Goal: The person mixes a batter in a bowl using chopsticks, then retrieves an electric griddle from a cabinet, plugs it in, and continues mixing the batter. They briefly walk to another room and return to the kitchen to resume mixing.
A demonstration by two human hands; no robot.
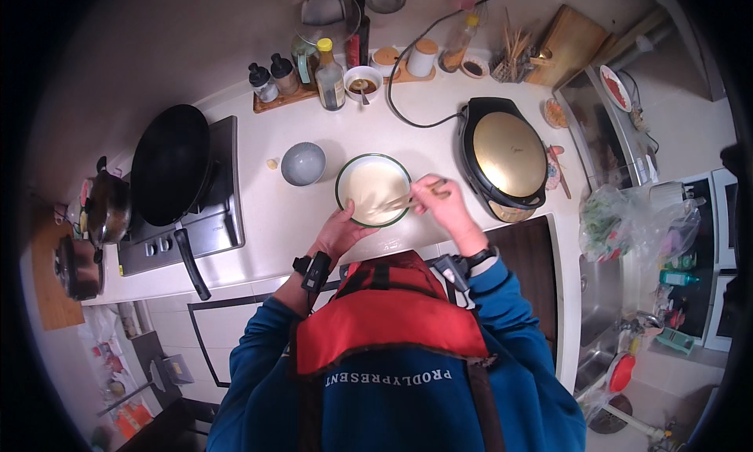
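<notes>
A white bowl with a dark green rim (338, 187) stands on the counter, with a pale, creamy liquid batter (369, 177) in it. My left hand (343, 231) grips its near left side, the thumb up at the rim. From the right, my right hand (439, 205) is closed round wooden chopsticks (398, 205), whose lower ends dip into the batter and are smeared by motion. Just left of the batter bowl sits a small grey bowl (303, 164). A small pale lump (272, 164) lies beside that one.
A round electric griddle (510, 155) with a gold lid stands at right, its black cord (392, 83) running across the counter. On the left, a black wok (171, 165) sits on the stove (223, 216). Behind are a sauce bottle (330, 83) and a small bowl (378, 77) with a spoon.
</notes>
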